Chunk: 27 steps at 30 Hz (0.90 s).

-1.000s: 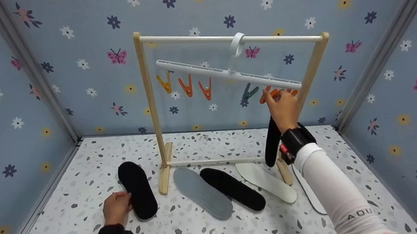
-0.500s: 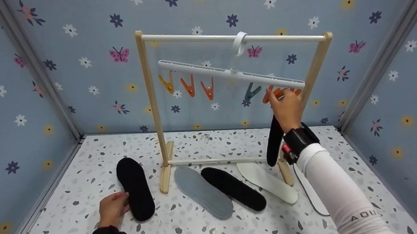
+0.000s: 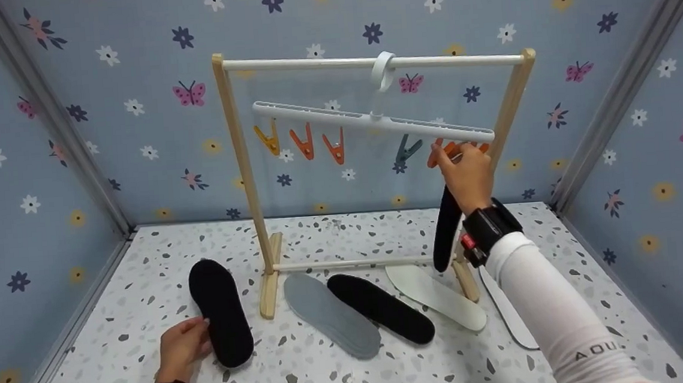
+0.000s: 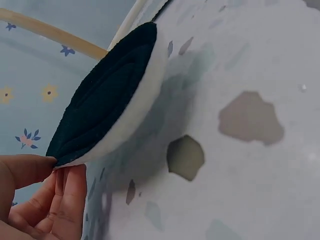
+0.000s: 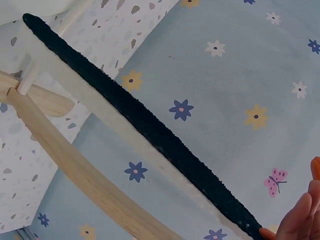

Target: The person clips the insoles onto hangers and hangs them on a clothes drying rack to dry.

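Note:
My left hand (image 3: 184,345) pinches the edge of a black insole (image 3: 222,314) at the left; in the left wrist view this insole (image 4: 112,90) is tilted up off the surface, showing its white underside. My right hand (image 3: 468,173), raised under the low right end of the white hanger (image 3: 336,117), pinches an orange clothespin (image 3: 433,156). From there a second black insole (image 3: 446,232) hangs down, seen edge-on in the right wrist view, its top end beside my fingers. Part of the orange clothespin is hidden by my hand.
The hanger tilts on a wood-and-white rack (image 3: 308,63). Yellow (image 3: 269,139), orange (image 3: 304,142) and dark green (image 3: 407,149) clothespins dangle from it. On the speckled surface lie a grey insole (image 3: 332,318), a black one (image 3: 381,310) and pale ones (image 3: 439,299). Flowered walls surround it.
My left hand has shifted slightly left with its black insole. The right hand stays at the orange clothespin, nearly still, with the other insole hanging below.

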### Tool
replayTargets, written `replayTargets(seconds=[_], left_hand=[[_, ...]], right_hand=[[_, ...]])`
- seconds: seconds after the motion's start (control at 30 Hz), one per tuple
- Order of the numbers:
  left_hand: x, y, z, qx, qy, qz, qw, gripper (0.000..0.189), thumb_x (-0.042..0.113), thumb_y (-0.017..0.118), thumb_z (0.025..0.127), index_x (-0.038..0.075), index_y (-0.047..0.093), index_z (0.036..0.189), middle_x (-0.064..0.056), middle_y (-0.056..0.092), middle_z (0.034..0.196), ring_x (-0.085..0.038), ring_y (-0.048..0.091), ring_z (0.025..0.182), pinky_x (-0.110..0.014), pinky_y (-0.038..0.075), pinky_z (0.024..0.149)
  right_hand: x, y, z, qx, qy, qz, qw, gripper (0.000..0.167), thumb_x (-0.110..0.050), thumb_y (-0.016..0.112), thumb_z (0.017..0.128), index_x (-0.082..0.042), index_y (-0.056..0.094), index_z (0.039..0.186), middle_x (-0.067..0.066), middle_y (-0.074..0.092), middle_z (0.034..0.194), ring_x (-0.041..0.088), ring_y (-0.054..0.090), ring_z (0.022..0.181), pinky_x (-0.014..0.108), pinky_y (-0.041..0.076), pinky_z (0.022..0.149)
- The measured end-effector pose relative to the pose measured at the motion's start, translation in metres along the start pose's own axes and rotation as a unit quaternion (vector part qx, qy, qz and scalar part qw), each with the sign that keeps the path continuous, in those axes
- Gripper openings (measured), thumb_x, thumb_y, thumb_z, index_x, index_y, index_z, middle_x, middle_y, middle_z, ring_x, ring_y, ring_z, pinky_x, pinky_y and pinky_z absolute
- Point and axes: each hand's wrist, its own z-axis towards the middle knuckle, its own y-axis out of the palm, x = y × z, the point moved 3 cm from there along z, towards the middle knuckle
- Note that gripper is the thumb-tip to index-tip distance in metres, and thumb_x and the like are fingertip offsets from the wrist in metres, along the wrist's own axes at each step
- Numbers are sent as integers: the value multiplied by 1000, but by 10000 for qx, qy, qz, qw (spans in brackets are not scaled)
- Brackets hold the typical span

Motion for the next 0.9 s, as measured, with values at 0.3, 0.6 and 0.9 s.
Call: replayTargets(seconds=[0.3,0.6,0.9], left_hand=[[12,19,-19,-240,123,218,9994,43,14,60,91,-9,49,125,6,63,83,-3,59,74,-21,52,68],[23,35,-38,-440,299,369,9979,40,12,60,92,-10,49,124,2,65,87,-6,61,76,-23,53,68],[25,56,-46,-614,310,364,9970,34,11,59,92,-8,53,121,-1,66,90,-9,63,79,-28,54,70]], right_hand=[[3,-2,-2,-58,79,16,10000,44,-48,57,91,-6,67,83,11,67,78,21,60,68,28,42,56],[0,1,-1,7,-14,-18,10000,40,-45,59,90,-7,68,82,10,67,75,19,60,65,26,40,52],[1,0,1,72,-119,81,9999,38,-43,62,89,-6,68,81,10,69,75,19,63,64,25,41,51]])
